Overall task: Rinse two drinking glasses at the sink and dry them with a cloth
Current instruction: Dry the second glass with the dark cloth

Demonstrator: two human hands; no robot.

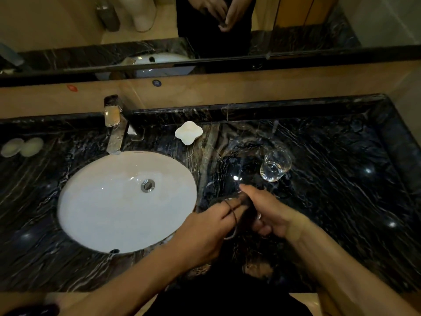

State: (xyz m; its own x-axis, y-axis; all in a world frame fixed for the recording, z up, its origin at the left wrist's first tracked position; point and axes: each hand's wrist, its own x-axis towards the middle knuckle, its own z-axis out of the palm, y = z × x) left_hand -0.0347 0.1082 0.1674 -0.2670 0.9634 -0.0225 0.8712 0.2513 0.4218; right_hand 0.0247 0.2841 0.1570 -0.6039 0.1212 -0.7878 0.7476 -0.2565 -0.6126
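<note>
Glass in my hands (237, 215) sits over the counter's front edge, just right of the sink, tipped on its side with the rim toward my left; it's blurred so only the rim ring reads clearly. Dark cloth (247, 209) is bunched at or inside the glass, probably pushed into it, hard to tell in the blur. My left hand (205, 231) is wrapped around the glass, fingers closed over its rim side. My right hand (271, 215) is clenched on the cloth and the glass end, thumb underneath, index finger stretched forward. Second glass (275, 165) stands upright on the counter (341, 190), apart from my hands, farther back and a bit right, toward the middle of the counter's right half. White oval sink (95, 201) is set into the counter's left half, metal drain (147, 185) at its back centre. Chrome faucet (115, 127) rises at the sink's back edge. White soap dish (188, 132) is near the counter's back edge, right of the faucet. Two pale round items (21, 147) lie near the counter's left edge. Mirror (68, 23) runs above the backsplash.
</note>
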